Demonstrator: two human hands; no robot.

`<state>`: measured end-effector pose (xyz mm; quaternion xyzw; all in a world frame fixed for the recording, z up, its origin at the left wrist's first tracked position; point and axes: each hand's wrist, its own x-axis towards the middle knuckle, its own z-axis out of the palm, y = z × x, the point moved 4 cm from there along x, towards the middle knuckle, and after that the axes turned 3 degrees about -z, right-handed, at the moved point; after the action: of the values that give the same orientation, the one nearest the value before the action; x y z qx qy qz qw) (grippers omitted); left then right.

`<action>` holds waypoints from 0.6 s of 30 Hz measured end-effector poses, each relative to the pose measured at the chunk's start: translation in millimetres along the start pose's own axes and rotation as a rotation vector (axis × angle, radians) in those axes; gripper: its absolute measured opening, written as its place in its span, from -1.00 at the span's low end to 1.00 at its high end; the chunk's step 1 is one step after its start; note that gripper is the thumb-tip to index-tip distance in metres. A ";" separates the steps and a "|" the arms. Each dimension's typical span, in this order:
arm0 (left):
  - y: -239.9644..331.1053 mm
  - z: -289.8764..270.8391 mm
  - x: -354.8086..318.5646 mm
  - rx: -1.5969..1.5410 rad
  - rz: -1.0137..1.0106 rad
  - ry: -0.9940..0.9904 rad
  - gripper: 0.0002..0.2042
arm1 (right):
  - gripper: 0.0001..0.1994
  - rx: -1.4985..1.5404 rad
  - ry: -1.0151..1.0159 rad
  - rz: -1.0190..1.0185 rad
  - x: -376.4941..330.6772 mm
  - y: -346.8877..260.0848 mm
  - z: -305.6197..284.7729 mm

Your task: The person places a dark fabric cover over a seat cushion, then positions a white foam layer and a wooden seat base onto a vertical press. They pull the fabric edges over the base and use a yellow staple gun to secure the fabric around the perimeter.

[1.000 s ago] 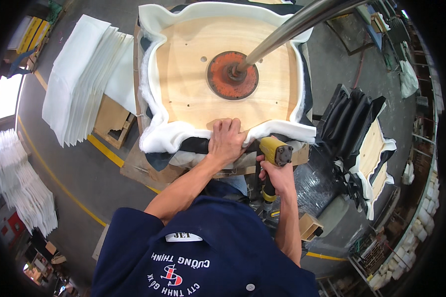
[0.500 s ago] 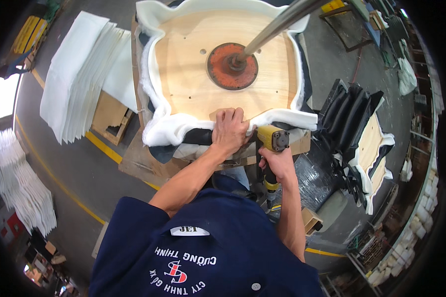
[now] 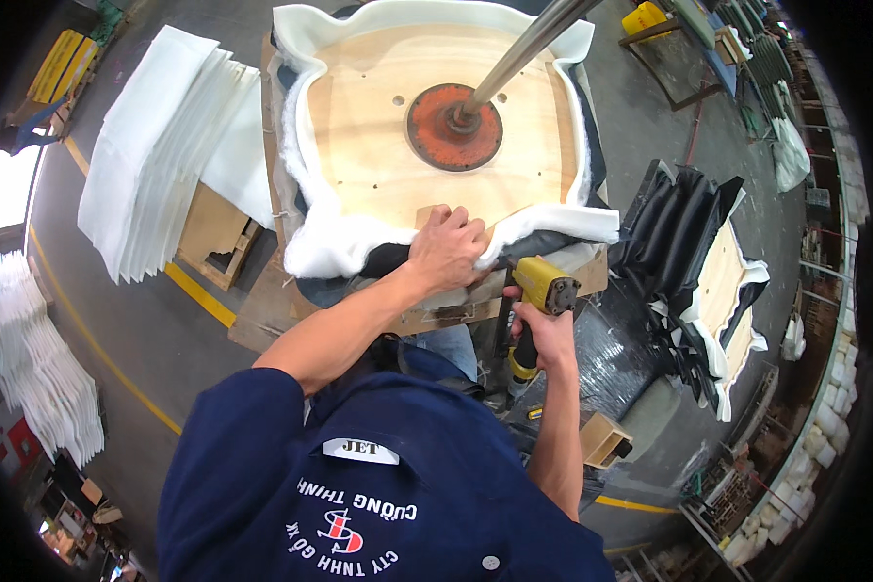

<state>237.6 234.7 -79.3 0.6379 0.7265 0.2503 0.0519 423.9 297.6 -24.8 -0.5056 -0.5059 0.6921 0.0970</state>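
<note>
The left hand (image 3: 446,250) has slid rightward along the near edge of the upturned seat panel (image 3: 436,126) — pale plywood rimmed in white padding over dark fabric — and presses it flat, fingers curled, while just beside it the right hand (image 3: 543,335) grips a yellow staple gun (image 3: 545,289).

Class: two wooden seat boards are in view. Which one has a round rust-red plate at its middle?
The big seat board under the left hand, clamped by a metal pole. The other, at right among black covers, has none.

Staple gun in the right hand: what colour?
Yellow body with black parts, on the staple gun, seen in the head view.
</note>
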 end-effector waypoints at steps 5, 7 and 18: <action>0.5 -2.0 -3.0 -0.002 -0.094 0.098 -0.79 | -0.20 -0.015 -0.026 0.048 -0.8 -12.6 15.2; -4.1 -4.8 -3.6 0.001 -0.133 0.054 -0.80 | -0.20 -0.048 -0.035 0.080 4.1 -16.8 22.7; -6.9 3.6 -2.8 -0.042 -0.240 0.176 -0.76 | -0.22 -0.200 0.018 0.146 16.9 -24.6 34.8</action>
<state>233.3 232.7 -86.0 0.5207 0.7940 0.3124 0.0307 379.0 299.1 -16.1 -0.5544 -0.5334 0.6389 0.0002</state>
